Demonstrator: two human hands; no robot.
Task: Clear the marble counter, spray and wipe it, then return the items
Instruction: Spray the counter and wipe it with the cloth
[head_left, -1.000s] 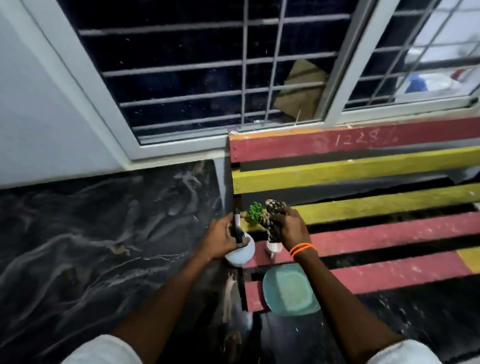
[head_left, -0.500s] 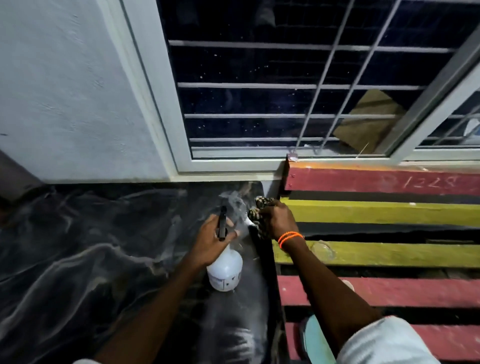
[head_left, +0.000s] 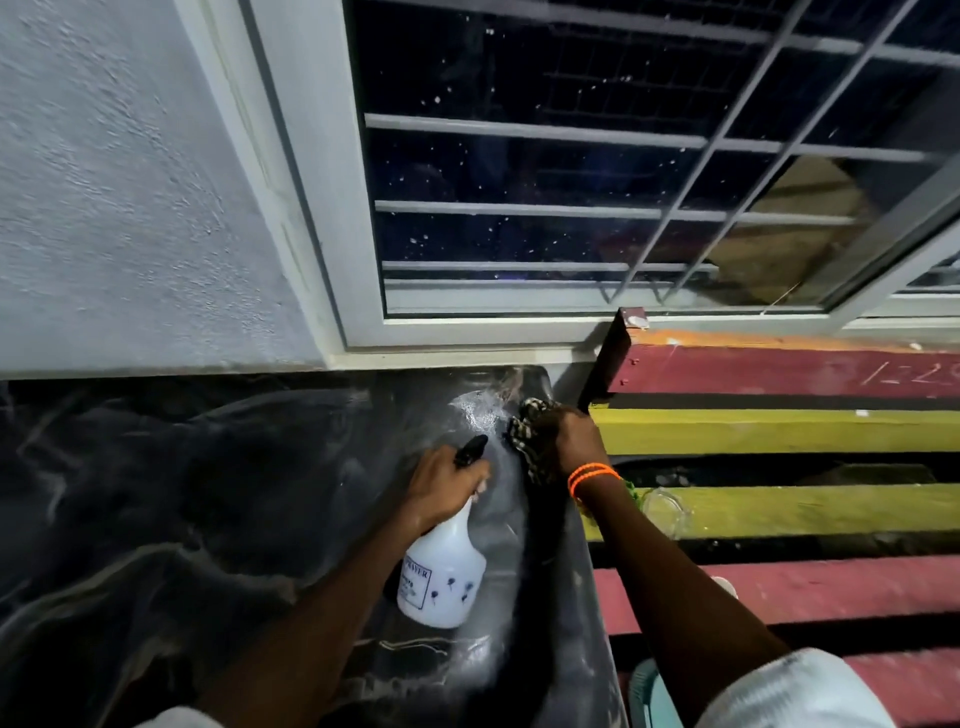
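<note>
The dark marble counter (head_left: 156, 519) fills the lower left of the view. My left hand (head_left: 441, 486) grips the black trigger head of a white spray bottle (head_left: 441, 577), nozzle aimed at the far right corner. A wet patch of spray (head_left: 480, 410) glistens there on the marble. My right hand (head_left: 566, 441), with an orange band on the wrist, is shut on a patterned black-and-cream cloth (head_left: 524, 441) pressed on the counter next to the wet patch.
A red and yellow slatted wooden bench (head_left: 779, 431) adjoins the counter's right edge. On it lie a clear glass item (head_left: 665, 512) with a bit of green beside my wrist and a teal plate (head_left: 649, 696) at the bottom. A barred window (head_left: 571, 208) rises behind.
My view has swung left from the bench onto the counter. Both hands moved with the bottle and cloth toward the far corner, and fresh spray now shows on the marble.
</note>
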